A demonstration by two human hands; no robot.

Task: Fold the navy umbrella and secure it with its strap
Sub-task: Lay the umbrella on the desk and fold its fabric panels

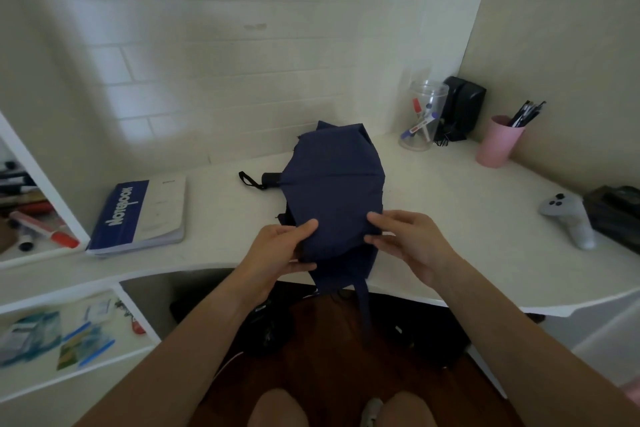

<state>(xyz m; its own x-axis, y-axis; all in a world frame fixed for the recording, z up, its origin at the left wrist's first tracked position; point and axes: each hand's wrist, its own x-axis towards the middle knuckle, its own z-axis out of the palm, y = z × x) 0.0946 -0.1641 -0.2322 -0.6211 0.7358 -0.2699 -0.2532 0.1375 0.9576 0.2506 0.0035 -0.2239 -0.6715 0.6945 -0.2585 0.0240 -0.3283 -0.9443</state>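
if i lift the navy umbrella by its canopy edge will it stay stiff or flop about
Probably floppy: the navy umbrella cloth creases where the left hand and right hand pinch it, and its strap hangs limp off the desk. Its handle end would likely sag.

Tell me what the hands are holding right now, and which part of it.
Both hands hold the navy umbrella by the near edge of its canopy fabric: the left hand pinches the left side, the right hand the right side.
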